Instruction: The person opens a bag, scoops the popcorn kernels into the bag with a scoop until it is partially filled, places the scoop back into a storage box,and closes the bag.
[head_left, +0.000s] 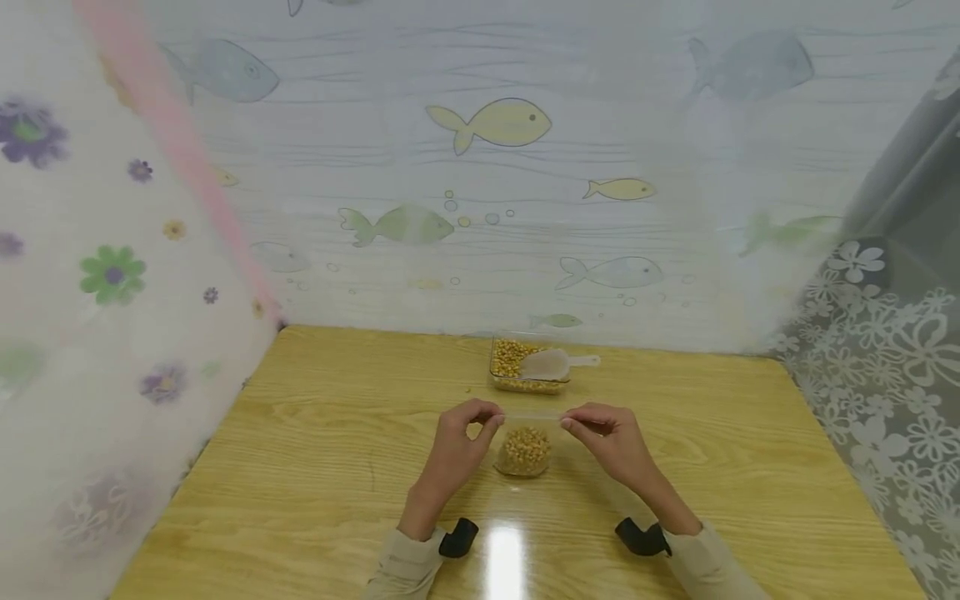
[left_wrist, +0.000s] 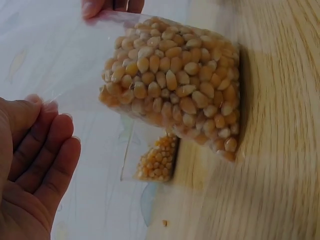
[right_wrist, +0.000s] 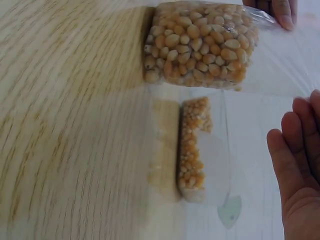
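Note:
A clear plastic bag (head_left: pixel 524 451) stands upright on the table, its lower part filled with corn kernels (left_wrist: pixel 170 75). My left hand (head_left: pixel 459 442) pinches the bag's top left corner between thumb and index finger. At the top right corner, my right hand (head_left: pixel 611 442) pinches the bag the same way. The top edge is stretched straight between both hands. In the right wrist view, the kernels (right_wrist: pixel 200 45) sit packed in the bag's lower part, with see-through film above them. Whether the bag's mouth is sealed cannot be told.
Behind the bag stands a clear rectangular container (head_left: pixel 528 386) of corn kernels, with a white scoop (head_left: pixel 551 364) lying in it, handle to the right. A stray kernel (head_left: pixel 468 390) lies on the wooden table (head_left: pixel 315 433). A fish-patterned curtain (head_left: pixel 450 275) hangs along the back edge.

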